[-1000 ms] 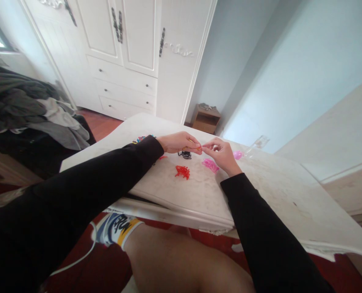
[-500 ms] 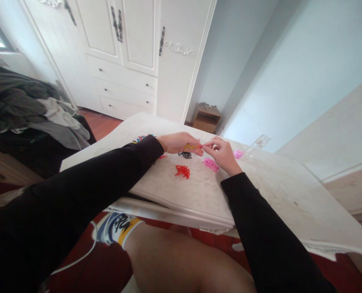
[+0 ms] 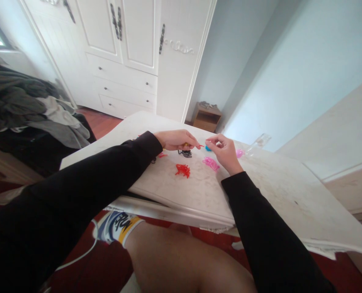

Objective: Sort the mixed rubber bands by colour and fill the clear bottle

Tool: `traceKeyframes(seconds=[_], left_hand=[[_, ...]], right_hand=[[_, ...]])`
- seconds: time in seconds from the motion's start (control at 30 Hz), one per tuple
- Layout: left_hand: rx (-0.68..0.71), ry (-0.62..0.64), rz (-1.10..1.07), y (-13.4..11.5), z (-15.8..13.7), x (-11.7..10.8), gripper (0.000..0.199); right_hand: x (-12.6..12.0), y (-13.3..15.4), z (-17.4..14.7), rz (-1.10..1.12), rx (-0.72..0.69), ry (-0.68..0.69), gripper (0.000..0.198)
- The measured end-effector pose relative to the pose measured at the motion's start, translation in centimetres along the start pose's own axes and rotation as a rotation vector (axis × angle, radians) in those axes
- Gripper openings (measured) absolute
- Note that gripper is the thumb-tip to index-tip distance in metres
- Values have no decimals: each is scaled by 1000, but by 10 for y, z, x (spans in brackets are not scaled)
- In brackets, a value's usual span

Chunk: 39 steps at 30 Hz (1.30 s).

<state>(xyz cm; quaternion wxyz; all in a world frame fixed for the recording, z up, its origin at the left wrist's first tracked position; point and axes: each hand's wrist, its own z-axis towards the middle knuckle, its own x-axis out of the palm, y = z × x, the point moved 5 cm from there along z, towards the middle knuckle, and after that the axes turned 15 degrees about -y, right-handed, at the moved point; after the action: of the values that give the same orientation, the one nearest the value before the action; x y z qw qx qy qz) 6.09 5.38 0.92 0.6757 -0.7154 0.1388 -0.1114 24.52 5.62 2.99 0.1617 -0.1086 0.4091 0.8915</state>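
My left hand (image 3: 181, 140) is closed over the table, with the tip of a red rubber band (image 3: 202, 145) poking out from its fingertips. A bit of yellow (image 3: 186, 144) shows under its curled fingers. Just to the right, my right hand (image 3: 223, 149) is pinched; I cannot make out anything in its fingers. Behind its fingertips lies a blue pile (image 3: 208, 148). Black bands (image 3: 185, 154) lie below my left hand, and a red pile (image 3: 182, 171) sits nearer to me. Pink bands (image 3: 210, 164) rest beneath my right hand.
All this lies on a white table (image 3: 275, 195). A clear plastic container (image 3: 260, 141) and a second pink pile (image 3: 240, 153) are at right. More small bands (image 3: 162, 154) are partly hidden by my left sleeve. A white wardrobe (image 3: 132, 53) stands beyond; clothes (image 3: 25, 106) are heaped at left.
My hands have drawn slightly apart, and the red band stays at my left fingertips. My left hand has turned over, covering most of the yellow bands. The blue pile has come into sight.
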Motion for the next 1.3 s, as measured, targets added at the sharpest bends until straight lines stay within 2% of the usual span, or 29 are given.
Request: traceKeyframes(seconds=[0.13,0.2,0.33,0.43,0.6,0.73,0.8,0.97,1.03,1.1,1.17,1.23,1.3], left_hand=[[25,202,155,-9,-15,2,25],[25,258,229,-12,-21,2,25],[-9,194,320,-14,-25,-2,23],[-53,235,379,-11,-28,-1,22],[30,209,383,-12,-27,-5,22],[29,420,462,-8,-29,-1,22],[12,433,470,-7,-28,-2,24],[29,207,263,-10,-14,-13,18],[16,21,109,-9,-3,-23,11],[-27,-224,-75,-5,8,-37,6],[-84,-431,-268,2,17,-48,12],[-112,-542,-429,8,24,-53,14],[-87,-582,-534,11,30,-54,12]], right_hand=[[-1,-1,0,-10,1,-9,24],[0,-1,0,-9,-6,0,23],[0,-1,0,-6,-16,6,21],[0,-2,0,-1,-16,10,21],[0,-1,-1,15,-30,10,20],[0,-2,-1,14,-29,12,20],[0,-2,0,13,-33,9,20],[0,-1,0,30,-40,-2,21],[-1,-1,0,35,-42,-4,21],[-1,0,0,35,-45,-7,21],[-1,1,0,32,-46,-9,21],[-1,2,0,28,-46,-9,20],[-1,3,0,27,-46,-9,21]])
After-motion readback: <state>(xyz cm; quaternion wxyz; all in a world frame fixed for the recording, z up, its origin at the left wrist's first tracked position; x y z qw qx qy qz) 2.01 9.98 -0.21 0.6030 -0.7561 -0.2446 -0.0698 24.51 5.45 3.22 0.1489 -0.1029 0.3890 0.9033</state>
